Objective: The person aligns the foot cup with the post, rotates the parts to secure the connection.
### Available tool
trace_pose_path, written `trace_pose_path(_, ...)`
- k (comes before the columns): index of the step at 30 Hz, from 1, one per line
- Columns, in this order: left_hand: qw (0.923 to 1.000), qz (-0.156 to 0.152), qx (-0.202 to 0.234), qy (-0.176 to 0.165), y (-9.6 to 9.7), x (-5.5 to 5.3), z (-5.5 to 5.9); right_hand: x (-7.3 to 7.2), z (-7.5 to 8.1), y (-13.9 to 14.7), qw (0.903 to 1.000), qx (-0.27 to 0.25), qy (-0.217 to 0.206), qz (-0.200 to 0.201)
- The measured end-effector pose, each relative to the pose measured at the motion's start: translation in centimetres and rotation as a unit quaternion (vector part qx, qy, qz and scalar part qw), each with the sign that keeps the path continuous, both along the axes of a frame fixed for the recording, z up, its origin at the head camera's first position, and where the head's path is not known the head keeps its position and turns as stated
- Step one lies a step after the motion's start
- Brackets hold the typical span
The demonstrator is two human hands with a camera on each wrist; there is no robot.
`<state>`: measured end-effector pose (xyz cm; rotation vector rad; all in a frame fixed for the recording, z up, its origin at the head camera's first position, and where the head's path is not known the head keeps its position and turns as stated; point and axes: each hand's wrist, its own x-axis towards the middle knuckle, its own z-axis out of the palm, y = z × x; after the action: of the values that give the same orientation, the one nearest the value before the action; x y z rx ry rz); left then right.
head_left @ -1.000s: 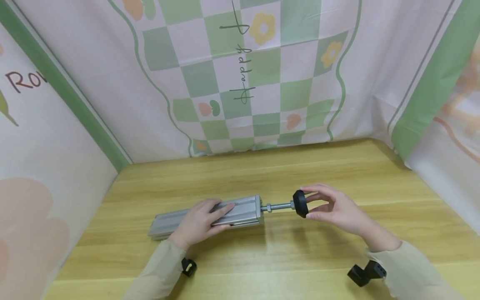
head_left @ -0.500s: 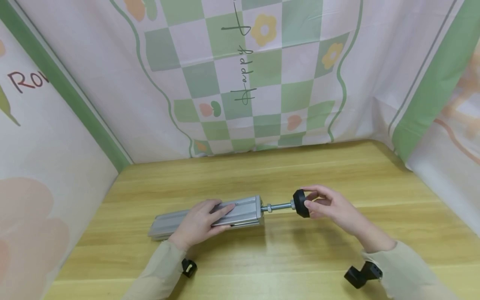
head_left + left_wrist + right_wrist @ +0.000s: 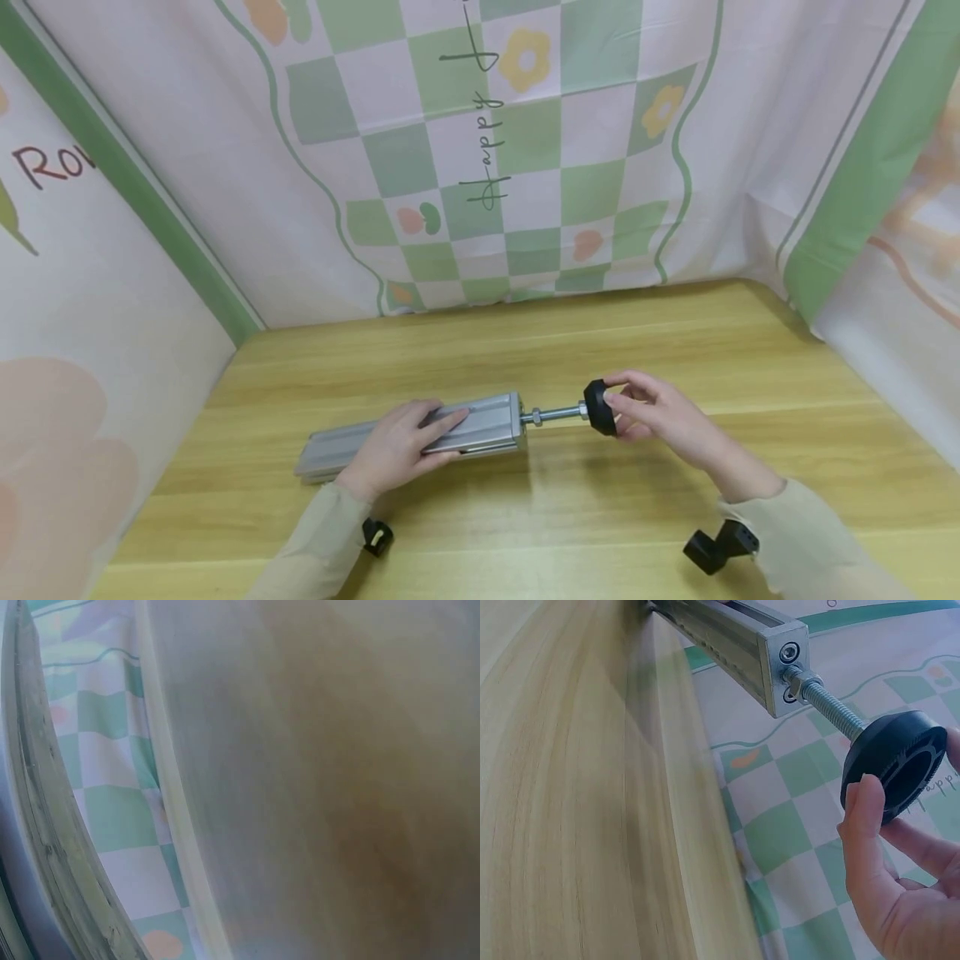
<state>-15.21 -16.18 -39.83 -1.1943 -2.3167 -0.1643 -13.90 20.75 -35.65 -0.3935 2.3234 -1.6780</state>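
Note:
A long silver aluminium profile is held slightly off the wooden table or on it; I cannot tell which. My left hand grips it near the middle, fingers over the top and thumb along the near side. From its right end plate sticks a threaded rod with a hex nut near the plate. The rod ends in a round black levelling foot. My right hand pinches the foot's rim, thumb on the near side and fingers opposite. In the left wrist view, a grooved strip shows at the left, blurred.
The wooden table reaches back to a hanging cloth with green and white checks. More cloth hangs on the left side. Black camera mounts sit at both wrists.
My right thumb has moved up from below the foot's rim onto its near face, and the right wrist has shifted slightly left. The left hand and profile stay nearly still.

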Motion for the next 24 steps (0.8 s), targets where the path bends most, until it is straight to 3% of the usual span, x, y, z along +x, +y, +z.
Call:
trace_pose_path(5, 1.0, 0.0, 0.0, -0.003, 0.0, 0.1, 0.1, -0.1, -0.1, 0.1, 1.0, 0.005, -0.002, -0.004)
trace_pose_path(9, 1.0, -0.001, 0.003, -0.004, 0.0, 0.1, 0.0, 0.1, -0.2, 0.2, 0.9998, -0.002, 0.02, -0.003)
trace_pose_path(13, 1.0, -0.001, 0.005, -0.003, 0.0, 0.1, 0.0, 0.3, -0.1, 0.3, 0.9955, -0.025, 0.09, 0.012)
trace_pose_path(18, 1.0, 0.0, 0.003, -0.002, 0.1, 0.1, 0.0, 0.4, -0.4, 0.6, 0.9804, -0.027, 0.188, 0.053)
trace_pose_path(24, 1.0, 0.001, 0.002, -0.003, 0.0, 0.1, 0.0, 0.3, -1.1, 1.0, 0.971, 0.01, 0.222, 0.088)
